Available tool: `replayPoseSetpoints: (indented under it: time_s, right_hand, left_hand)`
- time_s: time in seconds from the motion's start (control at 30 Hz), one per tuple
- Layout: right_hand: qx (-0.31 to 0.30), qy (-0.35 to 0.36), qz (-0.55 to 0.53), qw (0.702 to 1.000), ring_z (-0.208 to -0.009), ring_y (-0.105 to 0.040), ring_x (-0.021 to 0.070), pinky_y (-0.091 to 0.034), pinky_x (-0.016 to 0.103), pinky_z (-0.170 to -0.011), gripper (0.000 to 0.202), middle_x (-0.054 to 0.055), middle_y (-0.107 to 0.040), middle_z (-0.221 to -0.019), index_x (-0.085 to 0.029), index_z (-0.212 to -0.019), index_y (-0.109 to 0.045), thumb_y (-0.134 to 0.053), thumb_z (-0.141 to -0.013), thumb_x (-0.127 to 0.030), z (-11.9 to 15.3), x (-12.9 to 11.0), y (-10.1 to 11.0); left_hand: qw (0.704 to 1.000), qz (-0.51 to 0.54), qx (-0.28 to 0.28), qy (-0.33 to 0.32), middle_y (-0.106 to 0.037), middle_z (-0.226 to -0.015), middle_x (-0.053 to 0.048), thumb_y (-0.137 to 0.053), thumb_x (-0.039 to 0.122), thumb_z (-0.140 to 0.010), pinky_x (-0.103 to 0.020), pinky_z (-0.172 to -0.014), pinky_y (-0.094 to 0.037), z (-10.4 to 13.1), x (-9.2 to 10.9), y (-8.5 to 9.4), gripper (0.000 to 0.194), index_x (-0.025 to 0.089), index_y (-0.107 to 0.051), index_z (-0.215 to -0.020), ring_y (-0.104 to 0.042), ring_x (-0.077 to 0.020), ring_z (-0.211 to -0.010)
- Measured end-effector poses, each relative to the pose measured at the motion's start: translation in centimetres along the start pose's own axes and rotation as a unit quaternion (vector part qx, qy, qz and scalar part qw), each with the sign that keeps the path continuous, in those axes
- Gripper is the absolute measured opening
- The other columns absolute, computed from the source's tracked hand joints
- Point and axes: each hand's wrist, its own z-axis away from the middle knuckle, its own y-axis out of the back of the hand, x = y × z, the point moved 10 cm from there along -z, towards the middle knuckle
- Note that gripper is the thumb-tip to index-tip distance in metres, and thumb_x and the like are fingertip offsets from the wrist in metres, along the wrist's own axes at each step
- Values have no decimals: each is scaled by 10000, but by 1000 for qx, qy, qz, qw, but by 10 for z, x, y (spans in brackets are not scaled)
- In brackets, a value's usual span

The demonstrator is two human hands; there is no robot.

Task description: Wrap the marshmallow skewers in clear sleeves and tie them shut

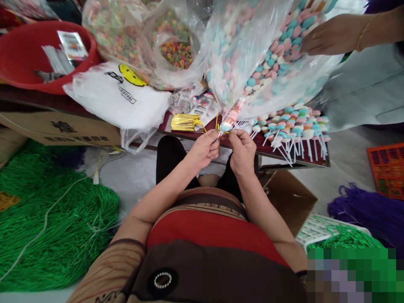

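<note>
Table (189, 135) in dark red runs across in front of you, its top crowded. On it stand a big clear bag of pink, blue and white sweets (277, 63) and, left of that, a clear bag of ring sweets (176, 54). Farther left you have a red basin (19, 63) with flat packets in it, and a white carrier bag (148, 103). Candy sticks (295, 122) lie heaped at your right, and a co-worker's hand (331, 35) is at the pastel sweets. Your left hand (205, 147) is pinched on the lower end of a wrapped candy stick (233, 114), which tilts up and right over the table's front edge. Your right hand (243, 147) has thumb and fingertips together just beside that end; you cannot tell exactly what they grip. Left of it lies a bundle of yellow ties (184, 122).
</note>
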Motion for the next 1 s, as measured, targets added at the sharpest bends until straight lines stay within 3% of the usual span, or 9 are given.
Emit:
replayPoseSetpoints:
  time_s: [0.1, 0.2, 0.33, 0.53, 0.67, 0.77, 1.0]
  right_hand:
    - [10, 16, 12, 1000, -697, -647, 137, -571, 324, -775, 175, -30, -665, -762, -236, -836, -622, -676, -850, -402, 1, 0, 2]
    - [28, 112, 100, 988, -736, -628, 131, -543, 300, -768, 109, -19, -655, -796, -229, -846, -649, -646, -880, -333, 8, -20, 5]
    - [5, 243, 244, 939, -772, -621, 145, -535, 314, -780, 97, 2, -657, -824, -228, -892, -680, -598, -928, -264, 21, -47, -4]
    - [-107, 358, 322, 870, -1014, -669, 217, -566, 407, -907, 293, 90, -679, -1137, -272, -1249, -638, -551, -971, -242, 25, -64, -17]
    - [-144, 384, 400, 820, -1038, -683, 238, -580, 405, -902, 225, 99, -706, -1081, -268, -1167, -697, -586, -978, -323, 21, -61, -26]
    - [-116, 388, 406, 819, -974, -704, 226, -594, 373, -859, 194, 102, -731, -1021, -245, -1083, -722, -588, -985, -345, 21, -58, -28]
    - [-73, 356, 373, 854, -925, -718, 206, -589, 358, -851, 221, 84, -762, -968, -232, -1036, -723, -545, -1006, -358, 22, -56, -35]
  left_hand:
    - [1000, -9, 11, -9, -274, -418, 154, -653, 310, -939, -152, -371, -143, 1, 2, -1, 272, 196, -464, -780, -193, -11, -299]
    - [999, -26, 37, -23, -287, -417, 149, -655, 288, -936, -154, -369, -148, 2, 6, 0, 249, 184, -496, -776, -212, -9, -302]
    - [995, -45, 75, -37, -302, -424, 143, -651, 251, -935, -152, -370, -148, 5, 10, 4, 202, 168, -546, -784, -216, -1, -307]
    - [995, -53, 77, -29, -274, -414, 134, -574, 204, -967, -151, -372, -132, 7, 11, 6, 285, 173, -495, -695, -187, 1, -310]
    - [994, -45, 94, -38, -283, -422, 132, -604, 227, -955, -157, -369, -137, 7, 10, 8, 298, 178, -478, -690, -193, -3, -317]
    - [991, -31, 115, -53, -280, -433, 135, -629, 264, -946, -154, -372, -147, 8, 12, 9, 297, 184, -475, -705, -204, -6, -324]
    - [986, -11, 143, -83, -294, -436, 130, -541, 208, -991, -148, -374, -141, 8, 15, 12, 254, 175, -498, -743, -208, -4, -321]
